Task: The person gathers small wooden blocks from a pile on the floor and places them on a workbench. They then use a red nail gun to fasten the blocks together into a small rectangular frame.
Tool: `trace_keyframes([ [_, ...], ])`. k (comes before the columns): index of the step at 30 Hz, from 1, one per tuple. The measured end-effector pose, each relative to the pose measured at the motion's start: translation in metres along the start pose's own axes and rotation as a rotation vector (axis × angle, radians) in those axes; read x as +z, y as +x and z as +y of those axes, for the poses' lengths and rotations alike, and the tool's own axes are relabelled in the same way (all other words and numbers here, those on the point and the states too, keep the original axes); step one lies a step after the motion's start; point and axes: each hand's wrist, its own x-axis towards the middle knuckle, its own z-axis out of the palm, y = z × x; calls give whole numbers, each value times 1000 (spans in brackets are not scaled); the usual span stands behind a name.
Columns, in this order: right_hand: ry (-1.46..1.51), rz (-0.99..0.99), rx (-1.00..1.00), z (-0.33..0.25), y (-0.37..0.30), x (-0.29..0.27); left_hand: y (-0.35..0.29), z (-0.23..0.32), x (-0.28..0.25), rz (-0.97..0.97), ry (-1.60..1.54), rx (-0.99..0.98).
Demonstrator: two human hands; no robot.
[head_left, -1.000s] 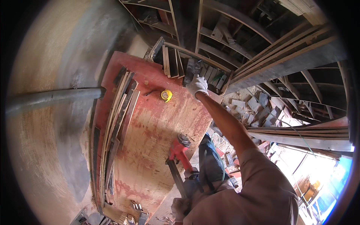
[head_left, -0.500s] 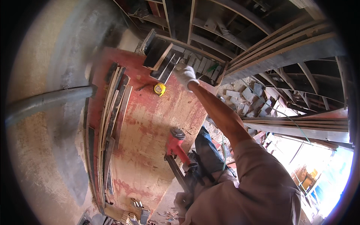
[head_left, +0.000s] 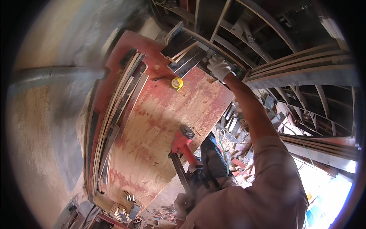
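Observation:
My right hand (head_left: pixel 219 68), in a whitish glove, reaches to the far end of the red, worn board (head_left: pixel 152 126). Its fingers bend down among short wood pieces beside a long dark timber edge; what they grip is hidden. Just left of it lie short dark strips (head_left: pixel 187 61) with pale edges. A yellow tape measure (head_left: pixel 177 83) rests nearer on the board. The red nail gun (head_left: pixel 182 143) sits at the board's near right edge, its long dark magazine (head_left: pixel 180 173) pointing toward me. Close to the magazine's lower end is my gloved left hand (head_left: pixel 183 202), low and rounded, its fingers curled and blurred.
Long thin wood strips (head_left: pixel 116 114) are stacked along the board's left side, by a wall with a grey pipe (head_left: pixel 57 76). Framed panels (head_left: pixel 267 57) stand at the far right. Wood offcuts (head_left: pixel 238 126) litter the ground. A green hose (head_left: pixel 222 147) hangs beside my leg.
My right hand has moved off the dark strips toward the right, onto the pieces beside them. The view has shifted, so the board sits further right. The left hand and nail gun look little changed.

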Motion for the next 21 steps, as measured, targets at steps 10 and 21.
trace_keyframes([
  [10, 1778, -140, 333, -161, -92, -127, 90, 73, -55, 168, -282, -234],
  [21, 1514, -115, 90, -321, -200, -200, 124, 84, -42, 80, -1296, -242],
])
